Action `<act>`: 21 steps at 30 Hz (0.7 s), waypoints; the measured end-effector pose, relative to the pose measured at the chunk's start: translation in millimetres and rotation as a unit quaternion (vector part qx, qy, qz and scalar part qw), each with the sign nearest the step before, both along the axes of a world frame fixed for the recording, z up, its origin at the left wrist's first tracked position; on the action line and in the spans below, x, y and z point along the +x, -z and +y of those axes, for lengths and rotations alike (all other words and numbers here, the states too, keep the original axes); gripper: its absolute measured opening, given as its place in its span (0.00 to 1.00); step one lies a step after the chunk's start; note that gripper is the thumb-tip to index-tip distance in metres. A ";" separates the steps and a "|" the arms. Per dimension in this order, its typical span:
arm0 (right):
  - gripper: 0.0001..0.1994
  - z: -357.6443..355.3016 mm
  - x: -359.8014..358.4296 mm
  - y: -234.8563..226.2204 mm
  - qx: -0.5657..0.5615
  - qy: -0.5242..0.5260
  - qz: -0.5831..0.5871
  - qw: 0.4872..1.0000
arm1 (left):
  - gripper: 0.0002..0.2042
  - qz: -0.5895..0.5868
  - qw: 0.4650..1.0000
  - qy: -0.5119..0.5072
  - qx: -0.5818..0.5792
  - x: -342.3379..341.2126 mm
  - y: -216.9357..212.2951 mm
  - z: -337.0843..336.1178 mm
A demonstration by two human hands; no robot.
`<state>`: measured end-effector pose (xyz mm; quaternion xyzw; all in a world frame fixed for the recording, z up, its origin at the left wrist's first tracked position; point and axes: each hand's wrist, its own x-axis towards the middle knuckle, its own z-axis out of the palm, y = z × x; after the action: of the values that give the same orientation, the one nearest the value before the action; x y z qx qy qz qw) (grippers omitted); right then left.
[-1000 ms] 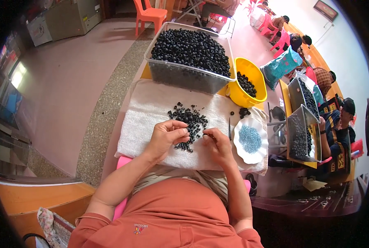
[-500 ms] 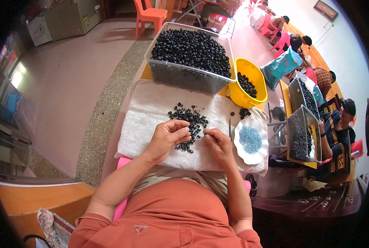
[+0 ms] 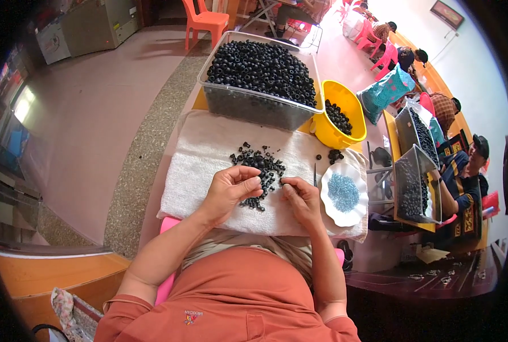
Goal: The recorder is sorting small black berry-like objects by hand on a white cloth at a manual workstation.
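Above a white towel, my left hand is closed in a pinch, thumb against the fingers. What it holds, if anything, is too small to make out. Facing it, my right hand pinches too, with a dark speck at its fingertips that I cannot name. Between and beyond my hands lies a loose pile of small black ring-like pieces. Right of my right hand sits a white scalloped plate bearing tiny light-blue pieces. A thin dark pointed tool rests beside the plate.
A clear plastic bin full of black round pieces stands at the towel's far edge. Next to it is a yellow bucket partly filled with similar pieces. At right, a person sits by clear bins. An orange chair stands far off.
Both hands keep nearly the same place and pinched pose. The whole view has shifted very slightly; nothing else has visibly moved.
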<state>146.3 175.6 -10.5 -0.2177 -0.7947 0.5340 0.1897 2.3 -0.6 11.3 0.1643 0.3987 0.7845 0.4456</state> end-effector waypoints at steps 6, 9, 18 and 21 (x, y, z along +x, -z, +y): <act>0.08 -0.4 -0.2 0.3 -0.006 0.007 -0.004 1.000 | 0.05 0.012 1.000 0.011 -0.011 -0.8 2.8 0.6; 0.07 0.1 0.1 3.1 -0.028 0.016 0.006 0.999 | 0.05 0.031 0.999 0.015 -0.014 -1.3 7.7 2.0; 0.07 -0.8 0.3 1.1 -0.035 0.007 -0.003 0.999 | 0.05 0.065 0.997 0.012 -0.030 -0.4 13.4 3.7; 0.07 -1.8 -0.8 0.5 -0.049 -0.004 0.016 0.999 | 0.06 0.072 0.997 0.008 -0.028 0.4 13.1 4.0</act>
<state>145.4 173.8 -11.0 -0.2155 -0.7654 0.5760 0.1893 2.6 3.5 -1.9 0.2106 0.4500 0.7559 0.4263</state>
